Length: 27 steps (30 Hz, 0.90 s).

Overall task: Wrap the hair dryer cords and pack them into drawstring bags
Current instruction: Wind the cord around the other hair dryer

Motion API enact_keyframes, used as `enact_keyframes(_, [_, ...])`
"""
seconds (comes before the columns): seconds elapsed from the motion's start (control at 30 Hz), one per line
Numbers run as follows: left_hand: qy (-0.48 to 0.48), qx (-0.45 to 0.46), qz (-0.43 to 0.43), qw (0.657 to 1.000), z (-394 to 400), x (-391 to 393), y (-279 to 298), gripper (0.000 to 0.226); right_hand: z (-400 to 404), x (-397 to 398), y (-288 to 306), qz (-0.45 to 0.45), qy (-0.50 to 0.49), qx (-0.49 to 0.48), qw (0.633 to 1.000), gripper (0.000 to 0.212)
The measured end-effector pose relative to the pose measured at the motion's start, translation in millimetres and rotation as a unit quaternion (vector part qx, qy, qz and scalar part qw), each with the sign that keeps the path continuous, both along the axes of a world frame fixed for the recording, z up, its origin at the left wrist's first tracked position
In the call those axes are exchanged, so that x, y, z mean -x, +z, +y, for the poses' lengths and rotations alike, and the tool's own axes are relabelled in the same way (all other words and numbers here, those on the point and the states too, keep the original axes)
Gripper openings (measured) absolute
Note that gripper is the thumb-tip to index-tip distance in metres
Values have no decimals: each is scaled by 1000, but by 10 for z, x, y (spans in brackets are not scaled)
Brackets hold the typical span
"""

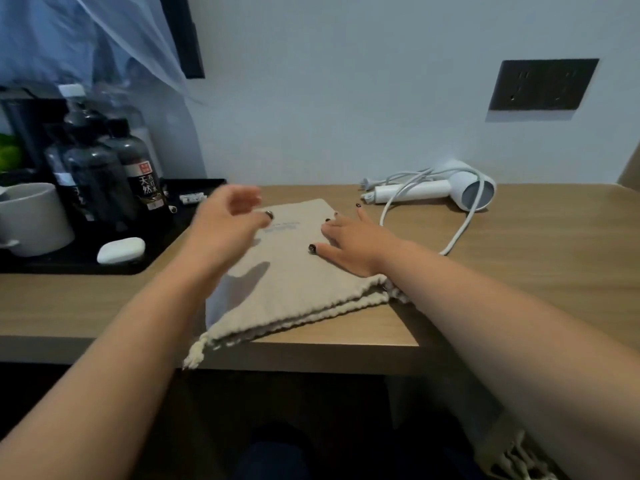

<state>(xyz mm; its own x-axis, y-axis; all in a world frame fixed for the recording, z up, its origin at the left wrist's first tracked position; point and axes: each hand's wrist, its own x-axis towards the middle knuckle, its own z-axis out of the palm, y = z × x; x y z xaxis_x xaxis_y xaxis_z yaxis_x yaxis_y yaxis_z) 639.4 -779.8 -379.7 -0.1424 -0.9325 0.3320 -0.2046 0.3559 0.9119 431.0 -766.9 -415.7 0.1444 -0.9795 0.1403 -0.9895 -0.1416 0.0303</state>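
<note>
Pressing flat-fingered, the right hand held the drawstring bag on the bench; the left hand hovered blurred, loosely curled, empty.

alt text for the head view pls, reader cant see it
A person's right hand presses flat on a beige drawstring bag on a wooden table, while the blurred left hand hovers above it. A white hair dryer with its cord loose lies behind.

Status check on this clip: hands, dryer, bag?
Right hand flat on drawstring bag; left hand blurred above it, empty. Hair dryer untouched, cord loose. Nothing blocking.
</note>
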Motion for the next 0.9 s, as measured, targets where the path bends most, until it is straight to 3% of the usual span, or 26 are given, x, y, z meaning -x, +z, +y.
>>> enact_keyframes(0.07, [-69,-5,-180,981,3,155,-199,46,-77,27,-20,37,44,101,993,36])
enact_keyframes(0.13, [-95,29,-372,923,-33,288,-401,47,-131,57,-67,36,55,209,976,30])
enact_keyframes(0.2, [-81,87,-488,865,-115,401,-501,51,-144,129,-94,-8,35,275,961,32])
enact_keyframes(0.33, [-96,81,-538,834,-267,569,-487,64,-100,333,-97,-69,-52,303,949,26])
enact_keyframes(0.57, [-62,79,-558,824,-565,670,-527,62,-7,680,-72,-85,-243,126,958,53])
enact_keyframes(0.7, [-37,91,-586,804,-413,699,-396,47,116,941,11,-43,-276,142,950,43])
enact_keyframes(0.8, [-21,190,-625,757,-278,823,-221,32,199,1099,21,-62,-291,150,943,26])
enact_keyframes(0.87, [-34,197,-601,774,-266,1030,-137,36,183,1149,1,-109,-279,163,940,20])
enact_keyframes(0.9, [-41,181,-580,793,-275,1162,-116,39,164,1166,-4,-140,-275,168,936,27])
